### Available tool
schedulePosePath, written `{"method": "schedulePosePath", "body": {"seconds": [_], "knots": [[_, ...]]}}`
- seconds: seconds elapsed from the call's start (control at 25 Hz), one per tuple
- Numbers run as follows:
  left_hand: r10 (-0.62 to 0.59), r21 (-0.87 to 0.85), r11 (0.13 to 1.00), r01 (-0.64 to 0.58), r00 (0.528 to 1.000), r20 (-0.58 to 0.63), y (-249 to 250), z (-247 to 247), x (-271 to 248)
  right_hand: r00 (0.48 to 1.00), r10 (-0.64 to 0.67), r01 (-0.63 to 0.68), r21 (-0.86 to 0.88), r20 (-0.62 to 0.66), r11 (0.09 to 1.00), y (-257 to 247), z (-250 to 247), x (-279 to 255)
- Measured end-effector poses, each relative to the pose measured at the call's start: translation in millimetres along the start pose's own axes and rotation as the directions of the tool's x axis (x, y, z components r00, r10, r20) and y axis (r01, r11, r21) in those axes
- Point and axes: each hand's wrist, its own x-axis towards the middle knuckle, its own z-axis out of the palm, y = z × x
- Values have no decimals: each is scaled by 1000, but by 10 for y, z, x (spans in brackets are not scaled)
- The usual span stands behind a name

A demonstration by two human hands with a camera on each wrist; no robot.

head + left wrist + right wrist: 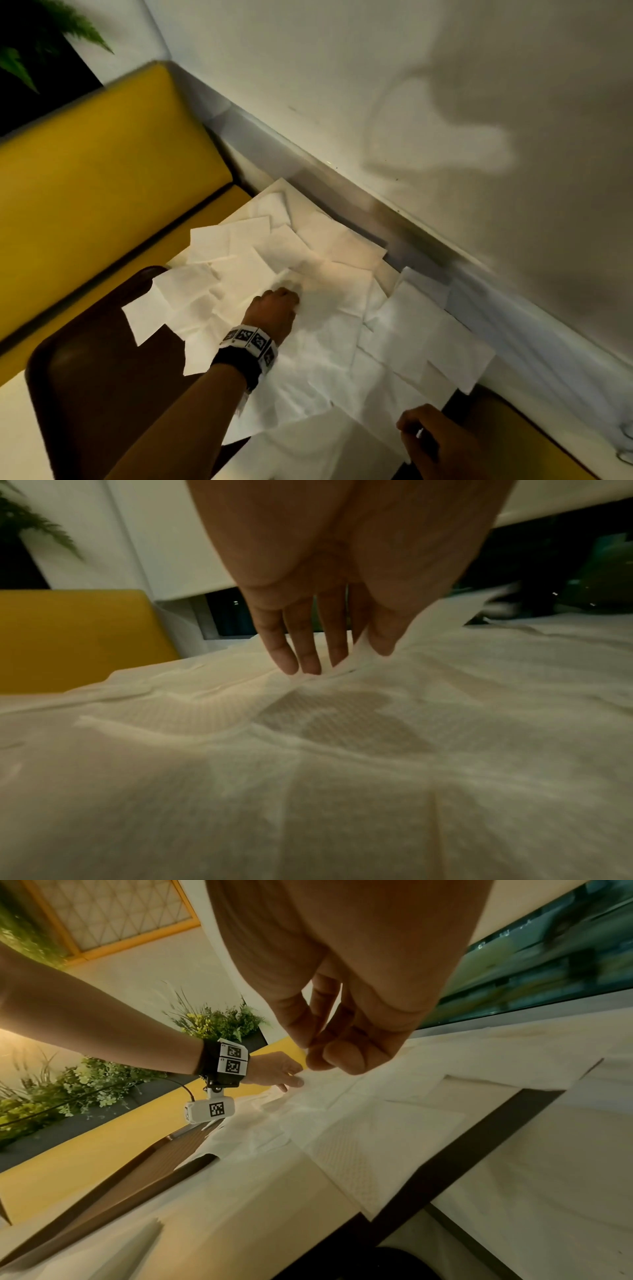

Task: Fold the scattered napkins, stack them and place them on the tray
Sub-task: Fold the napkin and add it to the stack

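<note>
So the whole cream tabletop (239, 214) was basically buried under a mess of white paper napkins (329, 342), overlapping every which way, none folded or stacked yet as far as could be told. A few hung off the table's edge at about 8 o'clock over the dark brown tray (89, 394), which sat at the 7 o'clock side of the pile, next to the yellow bench (102, 192).

Handling-wise these looked super thin and floppy, embossed tissue type stuff, practically weightless. They'd probably crease easily and tear if yanked, and sheets lying on each other tend to drag along together. Best bet would be a light pinch on a free corner or edge and peeling one off, not grabbing from the middle.

That was pretty much what the left hand (318, 631) was up to near the pile's center: a raised napkin flap (421, 623) ran up between the thumb and the mostly straight fingers (308, 653), pinched lightly there.

The right hand (342, 1047) hung at about 5 o'clock just above the near napkins, fingers curled in toward the thumb, with nothing visibly held.
</note>
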Motion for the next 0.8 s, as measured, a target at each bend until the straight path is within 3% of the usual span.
{"method": "schedulePosePath", "body": {"seconds": [0.12, 0.24, 0.28, 0.36, 0.44, 0.52, 0.6, 0.64, 0.72, 0.8], "knots": [[-74, -250, 967, 54, 995, -71, -35, -149, -21, 998, -39, 39, 3, 56, 999, -84, -46, 153], [-184, -524, 848, 77, 970, -156, -45, -462, -230, 989, -97, 89, 74, 114, 993, -332, -53, 478], [-223, -625, 777, 77, 962, -159, -37, -582, -352, 987, -127, 119, 79, 103, 990, -480, -53, 624], [-267, -859, 512, 27, 955, -129, -20, -881, -727, 980, -160, 142, 146, 116, 979, -911, -71, 916], [-239, -973, 232, -3, 969, -60, -3, -1163, -1149, 954, -192, 117, 302, 231, 946, -1432, -100, 1095], [-200, -996, 84, -29, 979, -45, -26, -1353, -1528, 886, -275, 125, 379, 373, 917, -1824, -53, 1101], [-215, -999, 33, -41, 975, -47, -71, -1462, -1802, 834, -319, 120, 417, 450, 901, -2043, 26, 969], [-243, -999, 19, -48, 969, -51, -105, -1491, -1927, 835, -319, 120, 418, 448, 900, -2114, 85, 862], [-309, -996, 15, -90, 947, -90, -169, -1478, -2163, 877, -296, 141, 386, 379, 912, -2214, 207, 624], [-399, -984, 82, -160, 899, -180, -170, -1444, -2394, 918, -279, 169, 359, 281, 918, -2270, 327, 417]]}}
